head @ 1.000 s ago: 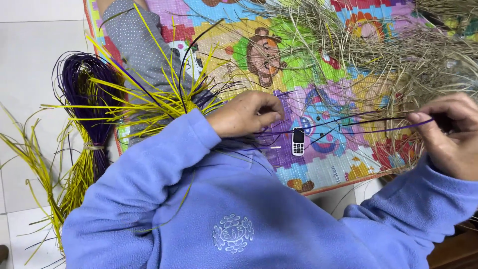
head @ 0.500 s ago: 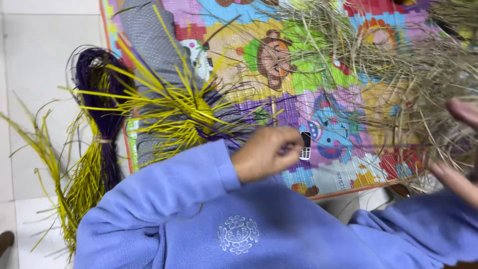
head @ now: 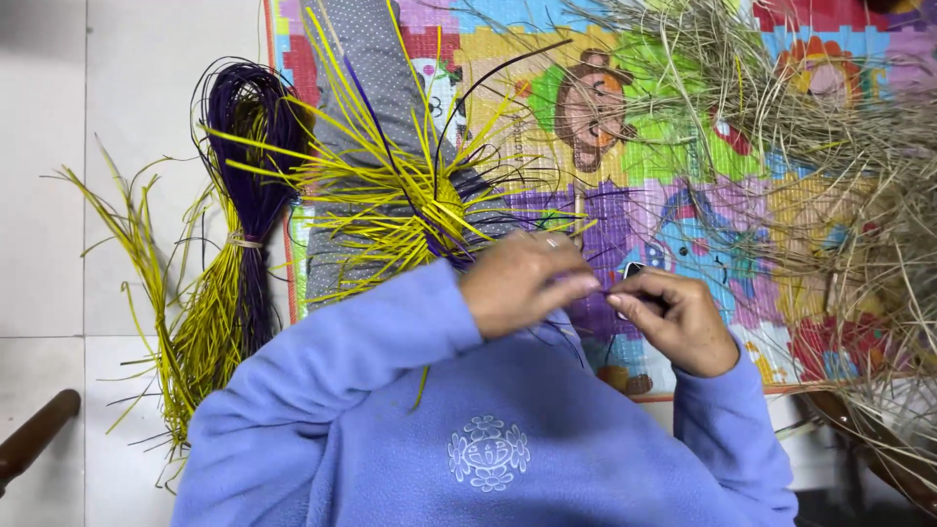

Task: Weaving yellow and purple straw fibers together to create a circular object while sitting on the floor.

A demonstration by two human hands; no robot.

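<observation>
A half-woven piece of yellow and purple straw point(head: 429, 210) fans out over a grey-trousered leg, just left of my hands. My left hand point(head: 522, 283) is closed beside it, pinching a thin purple strand point(head: 603, 289). My right hand point(head: 673, 317) has its fingertips close against the left hand's, pinching the same strand. Both arms wear blue fleece sleeves. A small dark phone point(head: 634, 271) lies on the mat, partly hidden behind my right hand.
A colourful cartoon play mat point(head: 673, 185) covers the floor. A large heap of dry pale straw point(head: 839, 146) spreads over its right side. Bundles of purple straw point(head: 249, 146) and yellow straw point(head: 200, 332) lie on white tiles at left. A brown wooden piece point(head: 34, 439) shows at the lower left.
My right hand has come in from the far right to meet the left hand. The view has shifted, so the woven piece sits more to the centre.
</observation>
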